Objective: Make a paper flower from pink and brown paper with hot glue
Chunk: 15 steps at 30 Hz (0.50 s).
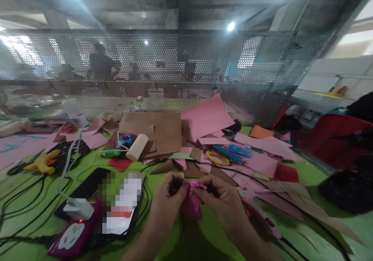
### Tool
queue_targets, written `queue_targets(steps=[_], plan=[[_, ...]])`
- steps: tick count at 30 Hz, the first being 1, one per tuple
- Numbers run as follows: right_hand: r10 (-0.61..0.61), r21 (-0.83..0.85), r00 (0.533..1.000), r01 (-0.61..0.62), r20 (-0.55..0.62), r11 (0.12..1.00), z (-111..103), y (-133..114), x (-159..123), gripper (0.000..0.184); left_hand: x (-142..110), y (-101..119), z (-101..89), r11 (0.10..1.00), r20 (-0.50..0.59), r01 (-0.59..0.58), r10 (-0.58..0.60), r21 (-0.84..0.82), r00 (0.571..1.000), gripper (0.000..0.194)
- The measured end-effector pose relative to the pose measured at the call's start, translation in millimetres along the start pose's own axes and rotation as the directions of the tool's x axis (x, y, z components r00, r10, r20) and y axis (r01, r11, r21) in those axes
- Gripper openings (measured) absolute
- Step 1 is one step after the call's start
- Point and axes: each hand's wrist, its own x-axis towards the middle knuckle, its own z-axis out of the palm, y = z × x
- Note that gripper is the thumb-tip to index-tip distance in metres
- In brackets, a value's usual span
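Note:
My left hand (169, 195) and my right hand (218, 199) meet in the middle of the head view, above the green tabletop. Between them is a small, crumpled bright pink piece (192, 206), paper or cloth, I cannot tell which. Thumb and fingers of both hands pinch its gathered upper edge, and its lower part hangs loose below. Just right of my right hand lies a pink glue gun (262, 216) with a small red light. Left of my left hand rests a phone (126, 202) with a lit, blurred screen.
A purple power strip (71, 234) with a white charger (79, 208) and cables takes up the front left. Brown cardboard (163, 133), pink paper (208, 117), a cardboard tube (136, 147) and yellow-handled scissors (218, 159) lie beyond my hands. Perforated metal panels (163, 66) stand behind.

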Motion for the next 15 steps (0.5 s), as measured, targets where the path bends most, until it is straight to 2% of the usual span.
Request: queue_targets(steps=[3, 8, 12, 15], plan=[[-0.033, -0.023, 0.999, 0.033, -0.003, 0.999, 0.6, 2.3, 0.2, 0.013, -1.6, -1.0, 2.0, 1.000, -0.001, 0.010, -0.010, 0.008, 1.000, 0.009], [-0.027, -0.028, 0.999, 0.026, -0.026, 0.999, 0.9, 2.0, 1.7, 0.015, -4.3, -3.9, 5.4, 1.000, 0.056, 0.007, -0.006, -0.018, 0.998, 0.012], [-0.021, 0.008, 0.998, 0.022, -0.056, 1.000, -0.3, 0.6, 3.0, 0.020, -5.4, -3.5, 7.1, 0.990, 0.120, 0.051, -0.034, -0.135, 0.992, 0.019], [0.005, 0.054, 0.999, -0.002, -0.044, 0.999, -1.0, 0.2, 4.0, 0.023, -4.4, 0.3, 5.2, 0.980, 0.084, 0.072, -0.057, -0.188, 0.995, 0.028]])
